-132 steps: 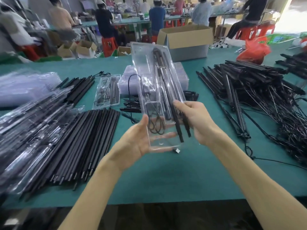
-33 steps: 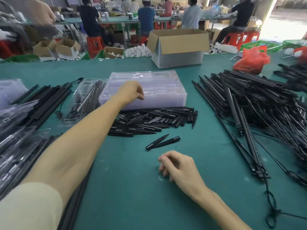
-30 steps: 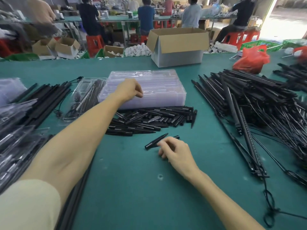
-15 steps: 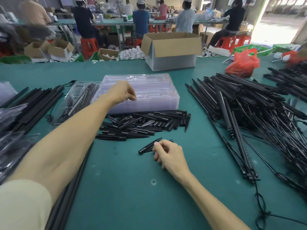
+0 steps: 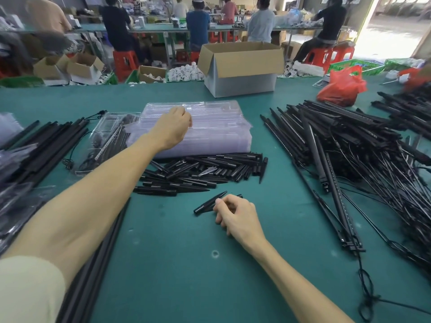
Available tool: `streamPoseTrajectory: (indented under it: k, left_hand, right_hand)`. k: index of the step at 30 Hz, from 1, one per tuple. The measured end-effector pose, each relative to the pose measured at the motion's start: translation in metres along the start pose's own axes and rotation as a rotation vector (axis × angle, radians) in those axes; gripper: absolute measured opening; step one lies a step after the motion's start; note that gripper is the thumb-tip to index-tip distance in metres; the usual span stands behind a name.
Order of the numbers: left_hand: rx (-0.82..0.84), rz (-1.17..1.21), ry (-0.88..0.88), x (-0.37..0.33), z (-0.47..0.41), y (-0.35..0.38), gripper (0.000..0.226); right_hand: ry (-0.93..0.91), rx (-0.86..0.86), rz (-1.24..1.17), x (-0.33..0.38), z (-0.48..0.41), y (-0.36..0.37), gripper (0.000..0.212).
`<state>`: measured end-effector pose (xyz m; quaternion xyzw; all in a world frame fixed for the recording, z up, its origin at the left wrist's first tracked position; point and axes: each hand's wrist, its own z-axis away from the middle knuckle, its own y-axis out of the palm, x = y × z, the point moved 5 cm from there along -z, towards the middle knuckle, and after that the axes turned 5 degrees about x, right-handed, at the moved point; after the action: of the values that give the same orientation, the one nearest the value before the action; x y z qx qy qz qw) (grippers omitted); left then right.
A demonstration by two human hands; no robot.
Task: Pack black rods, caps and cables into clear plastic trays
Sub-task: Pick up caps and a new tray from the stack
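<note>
A stack of clear plastic trays (image 5: 217, 127) lies mid-table. My left hand (image 5: 173, 129) reaches over its left end, fingers curled onto the top tray's edge. In front of the stack spreads a heap of black pointed caps (image 5: 200, 173). Two loose caps (image 5: 205, 205) lie nearer me, and my right hand (image 5: 235, 217) pinches them at their right ends. A filled tray (image 5: 105, 138) with rods and cable sits left of the stack. Long black rods with cables (image 5: 349, 155) are piled at the right.
More black rods (image 5: 44, 148) and bagged trays lie along the left edge. An open cardboard box (image 5: 242, 68) and a red bag (image 5: 340, 87) stand at the far side. A loose cable (image 5: 368, 292) trails at the near right. Several people sit at benches beyond.
The filled tray I held earlier now lies at the left. My right hand slid forward onto the two loose caps and closed on them; my left hand stays at the tray stack.
</note>
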<state>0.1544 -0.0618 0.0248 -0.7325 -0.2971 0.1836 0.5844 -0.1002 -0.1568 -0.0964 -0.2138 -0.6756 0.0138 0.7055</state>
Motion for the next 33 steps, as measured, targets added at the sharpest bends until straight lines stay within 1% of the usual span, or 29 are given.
streamPoseTrajectory:
  k: [2,7,10,12,13,15,16,19,21,22,27,29,33]
  left_hand:
    - [-0.029,-0.007,0.020,0.000,-0.001,-0.005,0.021]
    - [0.019,0.004,0.050,-0.005,0.001,-0.004,0.016]
    - [-0.002,-0.024,0.044,-0.009,0.002,0.001,0.014]
    - [-0.023,-0.045,0.038,-0.009,0.001,0.002,0.016]
    - [-0.026,-0.052,0.029,-0.010,0.000,0.002,0.021]
    - [-0.023,-0.051,-0.034,-0.010,-0.007,0.003,0.032]
    - [-0.017,-0.036,-0.096,-0.009,-0.011,0.003,0.034]
    - [0.054,0.004,-0.330,-0.001,-0.022,0.009,0.031]
    - [0.123,-0.016,-0.406,0.001,-0.025,0.016,0.029]
    - [0.123,-0.007,-0.420,0.001,-0.025,0.021,0.029]
    - [-0.083,0.237,-0.471,0.004,-0.020,0.016,0.027]
    - [-0.119,0.286,-0.470,0.007,-0.021,0.006,0.029]
    - [-0.143,0.293,-0.458,0.009,-0.025,-0.003,0.032]
  right_hand:
    - [-0.001,0.001,-0.001,0.000,0.000,0.000,0.030]
    - [0.013,0.007,-0.011,0.000,0.000,0.001,0.027]
    - [0.010,0.006,-0.002,0.000,-0.001,0.001,0.026]
    - [0.009,0.005,0.002,0.001,-0.001,0.001,0.026]
    - [0.009,0.006,0.003,0.001,-0.001,0.001,0.025]
    - [0.009,0.005,0.005,0.002,0.000,0.002,0.024]
    - [0.009,0.006,0.006,0.002,0.000,0.002,0.024]
    - [0.010,0.002,0.017,0.002,-0.001,0.001,0.023]
    - [0.012,0.000,0.026,0.002,-0.001,0.001,0.022]
    - [0.011,0.000,0.027,0.002,-0.001,0.001,0.022]
    - [0.007,-0.001,0.029,0.001,-0.002,0.001,0.022]
    - [0.007,-0.001,0.028,0.000,-0.003,0.002,0.023]
    - [0.015,-0.002,0.032,0.000,-0.003,0.003,0.022]
